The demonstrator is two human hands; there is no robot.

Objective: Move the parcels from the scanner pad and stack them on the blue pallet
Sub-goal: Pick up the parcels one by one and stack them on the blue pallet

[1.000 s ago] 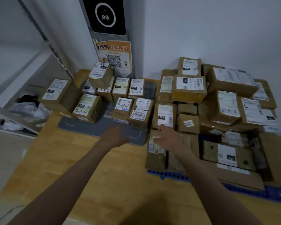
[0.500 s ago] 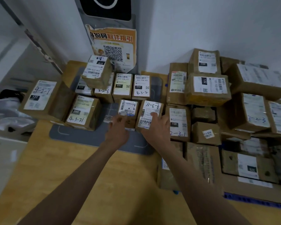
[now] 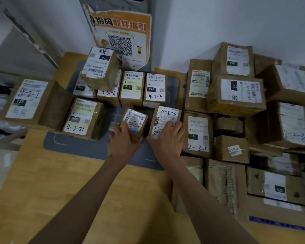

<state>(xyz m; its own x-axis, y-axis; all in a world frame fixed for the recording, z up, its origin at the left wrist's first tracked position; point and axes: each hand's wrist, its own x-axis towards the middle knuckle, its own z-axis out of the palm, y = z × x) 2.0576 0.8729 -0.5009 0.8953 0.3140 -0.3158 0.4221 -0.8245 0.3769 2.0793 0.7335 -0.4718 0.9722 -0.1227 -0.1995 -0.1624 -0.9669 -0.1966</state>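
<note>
Several brown cardboard parcels with white labels sit on the grey scanner pad (image 3: 88, 147). My left hand (image 3: 124, 141) grips a small parcel (image 3: 135, 119) at the pad's front. Beside it, my right hand (image 3: 165, 140) closes over the parcel marked 4-3-11 (image 3: 165, 117), fingers on its label. At the right, more parcels are stacked, among them one marked 2-3-1 (image 3: 197, 132). A strip of the blue pallet (image 3: 278, 224) shows under that stack at the lower right.
Everything rests on a wooden surface (image 3: 51, 199). A torn orange QR poster (image 3: 121, 36) hangs on the post behind the pad. A large parcel marked 4-2-1 (image 3: 27, 99) sits off the pad's left edge. White walls close the back.
Both hands reached forward from the pad's front edge and the pallet stack onto two front parcels and closed on them. The camera moved closer and tilted down.
</note>
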